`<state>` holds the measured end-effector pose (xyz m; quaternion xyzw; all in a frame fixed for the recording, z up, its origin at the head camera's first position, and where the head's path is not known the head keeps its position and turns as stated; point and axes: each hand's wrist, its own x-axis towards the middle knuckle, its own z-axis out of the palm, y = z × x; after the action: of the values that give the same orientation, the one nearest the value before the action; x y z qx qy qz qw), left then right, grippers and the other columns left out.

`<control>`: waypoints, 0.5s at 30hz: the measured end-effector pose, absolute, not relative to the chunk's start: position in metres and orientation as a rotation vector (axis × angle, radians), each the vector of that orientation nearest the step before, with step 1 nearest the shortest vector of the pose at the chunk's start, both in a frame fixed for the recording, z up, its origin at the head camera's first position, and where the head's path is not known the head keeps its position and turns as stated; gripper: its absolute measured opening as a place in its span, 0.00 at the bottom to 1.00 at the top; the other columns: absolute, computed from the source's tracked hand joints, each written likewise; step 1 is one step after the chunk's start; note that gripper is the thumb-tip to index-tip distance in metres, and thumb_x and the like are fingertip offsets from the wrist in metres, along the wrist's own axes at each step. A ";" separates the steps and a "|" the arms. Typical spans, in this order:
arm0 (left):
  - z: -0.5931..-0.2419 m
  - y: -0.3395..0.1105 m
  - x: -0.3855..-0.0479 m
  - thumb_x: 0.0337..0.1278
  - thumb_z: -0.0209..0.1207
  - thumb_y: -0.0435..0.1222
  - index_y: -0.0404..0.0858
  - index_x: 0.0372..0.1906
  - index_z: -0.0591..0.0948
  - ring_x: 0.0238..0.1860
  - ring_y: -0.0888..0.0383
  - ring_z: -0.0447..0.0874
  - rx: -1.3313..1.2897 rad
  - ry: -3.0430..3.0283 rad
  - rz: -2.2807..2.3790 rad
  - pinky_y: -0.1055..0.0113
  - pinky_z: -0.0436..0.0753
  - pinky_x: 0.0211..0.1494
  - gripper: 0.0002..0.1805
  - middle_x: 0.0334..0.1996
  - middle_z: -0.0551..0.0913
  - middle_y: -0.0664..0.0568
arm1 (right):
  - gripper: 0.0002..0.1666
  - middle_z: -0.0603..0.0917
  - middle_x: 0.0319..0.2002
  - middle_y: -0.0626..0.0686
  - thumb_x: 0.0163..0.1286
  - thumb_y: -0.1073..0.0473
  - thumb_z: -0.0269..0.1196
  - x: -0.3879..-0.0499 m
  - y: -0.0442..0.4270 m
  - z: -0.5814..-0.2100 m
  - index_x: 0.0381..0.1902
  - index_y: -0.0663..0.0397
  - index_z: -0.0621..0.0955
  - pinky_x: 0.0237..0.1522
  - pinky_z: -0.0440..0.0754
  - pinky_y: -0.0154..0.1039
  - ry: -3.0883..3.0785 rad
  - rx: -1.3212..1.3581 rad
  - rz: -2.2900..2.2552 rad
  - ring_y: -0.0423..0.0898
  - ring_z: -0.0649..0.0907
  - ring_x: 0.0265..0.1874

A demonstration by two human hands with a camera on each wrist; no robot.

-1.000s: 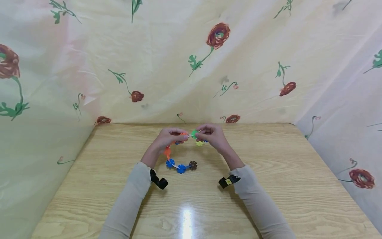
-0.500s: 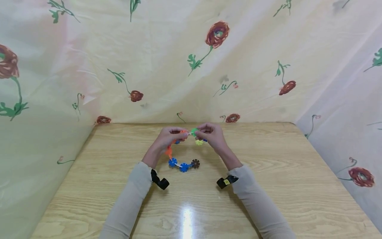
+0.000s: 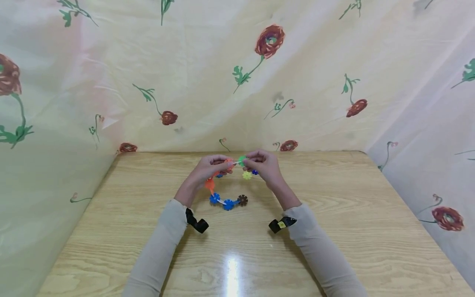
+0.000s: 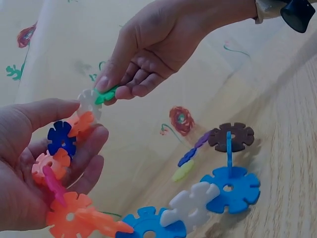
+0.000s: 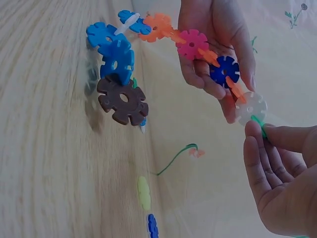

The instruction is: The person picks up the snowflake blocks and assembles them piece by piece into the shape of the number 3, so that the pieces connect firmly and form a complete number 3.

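My left hand (image 3: 209,170) holds a chain of notched plastic discs above the table, its fingers around an orange disc (image 4: 81,124) near a white disc (image 5: 251,108). Between thumb and fingers, my right hand (image 3: 264,167) pinches a green disc (image 4: 105,95), which meets the white one edge to edge. From the left hand the chain curves through dark blue (image 5: 224,72), pink (image 5: 191,45), orange (image 4: 70,216), blue (image 4: 231,190) and white (image 4: 193,204) discs to a brown disc (image 3: 243,200) at its end.
A yellow disc (image 3: 247,175) and a dark blue disc (image 3: 255,172) lie on the wooden table (image 3: 334,214) near the right hand. A flower-patterned cloth (image 3: 208,74) stands behind the table.
Both hands have risen slightly in the head view, still holding the white and green discs together. The chain's brown end has shifted a little right and up.
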<state>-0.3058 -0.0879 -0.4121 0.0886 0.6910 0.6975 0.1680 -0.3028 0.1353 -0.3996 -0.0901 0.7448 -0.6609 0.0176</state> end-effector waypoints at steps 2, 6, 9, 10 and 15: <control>-0.413 -0.089 -0.307 0.69 0.64 0.39 0.31 0.59 0.82 0.43 0.58 0.89 0.264 1.957 1.992 0.39 0.75 0.70 0.20 0.54 0.84 0.33 | 0.14 0.90 0.32 0.50 0.69 0.67 0.68 -0.303 0.135 -0.399 0.49 0.71 0.82 0.42 0.91 0.48 2.307 -0.285 -2.064 0.39 0.89 0.27; -0.413 -0.089 -0.307 0.69 0.64 0.38 0.31 0.59 0.81 0.43 0.60 0.89 0.241 1.950 2.000 0.40 0.75 0.70 0.20 0.54 0.85 0.33 | 0.14 0.90 0.31 0.48 0.69 0.67 0.67 -0.303 0.134 -0.398 0.50 0.71 0.82 0.40 0.91 0.42 2.287 -0.293 -2.079 0.39 0.88 0.27; -0.413 -0.090 -0.307 0.68 0.64 0.37 0.32 0.56 0.83 0.45 0.57 0.88 0.203 1.958 1.997 0.42 0.76 0.70 0.17 0.45 0.88 0.43 | 0.14 0.89 0.30 0.46 0.70 0.66 0.67 -0.302 0.134 -0.398 0.50 0.70 0.81 0.38 0.90 0.38 2.278 -0.305 -2.070 0.39 0.88 0.27; -0.413 -0.090 -0.306 0.68 0.65 0.36 0.33 0.56 0.83 0.46 0.55 0.88 0.194 1.957 1.999 0.42 0.76 0.70 0.16 0.42 0.89 0.47 | 0.14 0.89 0.30 0.46 0.70 0.66 0.67 -0.303 0.134 -0.399 0.51 0.70 0.81 0.38 0.90 0.38 2.276 -0.310 -2.063 0.39 0.88 0.27; -0.413 -0.091 -0.306 0.68 0.65 0.37 0.33 0.55 0.83 0.46 0.53 0.87 0.189 1.951 1.997 0.40 0.74 0.70 0.16 0.37 0.89 0.54 | 0.15 0.89 0.32 0.50 0.71 0.64 0.66 -0.305 0.136 -0.402 0.51 0.68 0.82 0.42 0.91 0.45 2.296 -0.340 -2.011 0.40 0.89 0.28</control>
<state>-0.3062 -0.0905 -0.4125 0.0667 0.6871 0.7031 0.1707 -0.3050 0.1364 -0.4018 -0.1105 0.7472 -0.6545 0.0350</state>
